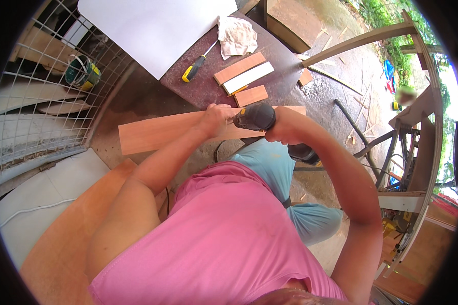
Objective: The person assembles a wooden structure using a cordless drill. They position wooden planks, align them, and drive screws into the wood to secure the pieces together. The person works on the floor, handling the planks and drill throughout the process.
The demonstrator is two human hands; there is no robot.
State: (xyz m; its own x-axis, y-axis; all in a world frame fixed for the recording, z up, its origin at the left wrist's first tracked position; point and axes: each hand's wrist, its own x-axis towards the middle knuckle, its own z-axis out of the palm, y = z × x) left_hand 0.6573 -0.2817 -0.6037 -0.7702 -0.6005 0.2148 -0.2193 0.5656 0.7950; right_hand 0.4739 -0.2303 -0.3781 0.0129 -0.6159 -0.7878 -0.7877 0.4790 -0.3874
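Note:
My right hand (pixel 284 129) is wrapped round the grip of a black cordless drill (pixel 257 117), which is held sideways with its front end toward the left. Close to that front end, my left hand (pixel 216 119) is closed at the far edge of a long reddish wooden board (pixel 160 131). The board lies across in front of my knees, by the table's near edge. My left fingertips curl over its edge beside the drill bit. Whether they also pinch a screw is too small to make out.
On the dark table (pixel 180 91) lie a yellow-and-black screwdriver (pixel 194 69), a crumpled cloth (pixel 237 36), a white strip (pixel 248 77) and short wood pieces (pixel 251 95). A large white sheet (pixel 147 25) covers its far left. Wire mesh (pixel 40 91) stands left; a wooden frame (pixel 427 117) right.

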